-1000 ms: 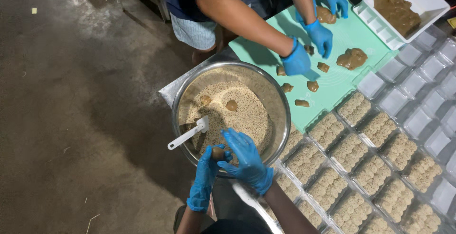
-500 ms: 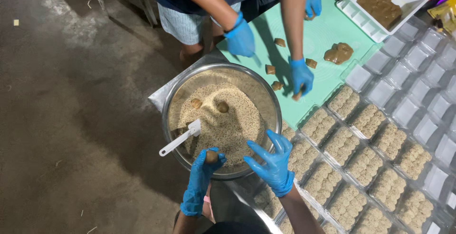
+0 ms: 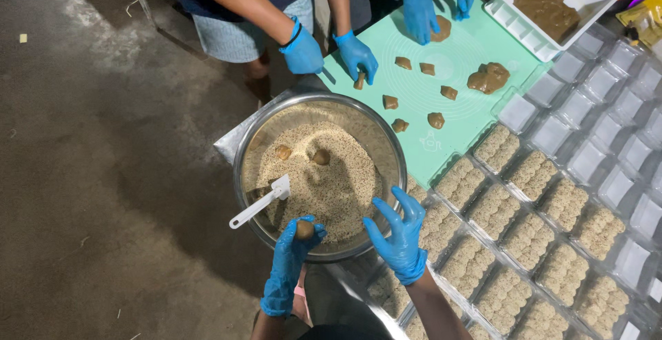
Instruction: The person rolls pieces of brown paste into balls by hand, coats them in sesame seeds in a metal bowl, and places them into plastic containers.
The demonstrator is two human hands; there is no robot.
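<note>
From the head camera, looking straight down, the left hand [image 3: 288,261], gloved in blue, pinches a small brown dough ball [image 3: 305,229] between its fingertips at the near rim of a round steel bowl [image 3: 243,154]. The ball is roundish, so it shows no clear long axis or pointing direction; it sits at the tip of the left hand, just over the bowl's near edge, and well to the left of the right hand [image 3: 400,238]. That right hand, also in a blue glove, hovers with fingers spread wide over the bowl's near right rim, holding nothing. The bowl is filled with pale sesame-like crumbs [image 3: 324,181], where two more coated balls lie near the middle, and a white scoop [image 3: 262,202] lies with its handle pointing out toward the left rim. Across the bench, other people's gloved hands [image 3: 357,56] work brown dough pieces on a mint-green mat [image 3: 441,85]. Clear compartment trays [image 3: 586,147] to the right hold coated pieces.
</note>
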